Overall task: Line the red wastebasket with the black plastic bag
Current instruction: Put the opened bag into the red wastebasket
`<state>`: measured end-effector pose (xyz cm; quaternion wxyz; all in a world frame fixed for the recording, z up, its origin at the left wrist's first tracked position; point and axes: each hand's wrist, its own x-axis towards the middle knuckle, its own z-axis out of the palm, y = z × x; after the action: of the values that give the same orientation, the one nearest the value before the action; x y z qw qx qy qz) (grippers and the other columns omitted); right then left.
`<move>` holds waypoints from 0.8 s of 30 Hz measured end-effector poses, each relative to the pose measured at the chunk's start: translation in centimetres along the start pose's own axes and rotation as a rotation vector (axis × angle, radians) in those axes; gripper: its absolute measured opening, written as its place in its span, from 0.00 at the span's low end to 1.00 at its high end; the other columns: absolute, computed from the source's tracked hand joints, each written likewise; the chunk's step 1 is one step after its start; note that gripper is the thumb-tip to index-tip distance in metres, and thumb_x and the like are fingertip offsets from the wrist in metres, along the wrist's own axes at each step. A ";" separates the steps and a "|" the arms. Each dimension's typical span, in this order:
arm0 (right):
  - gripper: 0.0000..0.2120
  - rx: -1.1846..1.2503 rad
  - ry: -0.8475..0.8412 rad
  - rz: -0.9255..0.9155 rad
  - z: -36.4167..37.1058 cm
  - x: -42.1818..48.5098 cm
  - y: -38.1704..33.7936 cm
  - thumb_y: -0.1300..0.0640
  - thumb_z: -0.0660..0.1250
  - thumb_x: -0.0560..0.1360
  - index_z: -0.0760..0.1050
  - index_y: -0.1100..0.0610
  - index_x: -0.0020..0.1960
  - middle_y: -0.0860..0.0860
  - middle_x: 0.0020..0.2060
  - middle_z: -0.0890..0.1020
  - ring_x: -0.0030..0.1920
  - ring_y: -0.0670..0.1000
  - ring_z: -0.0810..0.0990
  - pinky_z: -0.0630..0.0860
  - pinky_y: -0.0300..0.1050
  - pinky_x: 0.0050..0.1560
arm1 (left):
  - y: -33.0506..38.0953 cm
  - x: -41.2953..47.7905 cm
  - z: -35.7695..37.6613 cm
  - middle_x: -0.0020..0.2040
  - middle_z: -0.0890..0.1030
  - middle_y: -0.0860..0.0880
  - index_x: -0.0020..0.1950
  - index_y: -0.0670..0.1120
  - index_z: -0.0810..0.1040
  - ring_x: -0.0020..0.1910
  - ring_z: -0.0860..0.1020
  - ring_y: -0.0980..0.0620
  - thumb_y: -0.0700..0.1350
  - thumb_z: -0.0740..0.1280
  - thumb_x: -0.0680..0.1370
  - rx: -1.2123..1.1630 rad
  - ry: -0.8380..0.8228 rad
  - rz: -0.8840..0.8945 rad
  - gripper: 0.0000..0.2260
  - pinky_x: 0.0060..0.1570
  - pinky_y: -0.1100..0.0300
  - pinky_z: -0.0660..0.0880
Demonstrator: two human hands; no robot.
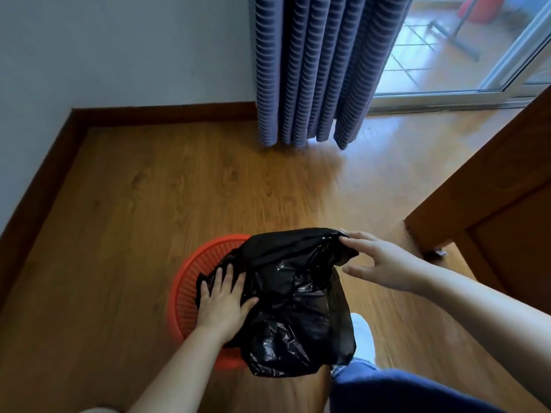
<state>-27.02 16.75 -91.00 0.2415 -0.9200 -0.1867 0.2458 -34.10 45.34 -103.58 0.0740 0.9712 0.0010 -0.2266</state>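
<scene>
Black-on-red at 6 o'clock: pressing black plastic bag point(298, 308) onto red wastebasket point(183, 293) with flat left hand point(222, 302) at bag's 9 o'clock, touching its 1 o'clock edge with spread, straight-fingered right hand point(384, 263), hands apart.

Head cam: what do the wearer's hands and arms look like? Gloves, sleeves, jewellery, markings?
Left hand and right hand are bare: no gloves, rings, watch or markings visible. The forearms are bare too, with no sleeve on the parts that show.

No text, label, brand, number or sign can be read, neither on the black plastic bag point(298, 308) nor the red wastebasket point(185, 296).
</scene>
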 end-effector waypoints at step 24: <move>0.29 0.500 -0.143 -0.223 1.6 2.5 -16.2 0.74 0.57 0.69 0.70 0.52 0.65 0.50 0.58 0.78 0.51 0.45 0.79 0.76 0.39 0.51 | 0.7 -9.5 -11.7 0.51 0.72 0.52 0.53 0.48 0.78 0.54 0.70 0.55 0.52 0.71 0.69 -0.746 0.815 0.033 0.15 0.54 0.62 0.67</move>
<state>-29.51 31.60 -84.41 0.4726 -0.7861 -0.2369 0.3203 -37.50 46.59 -88.94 0.4103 0.8880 0.0946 0.1847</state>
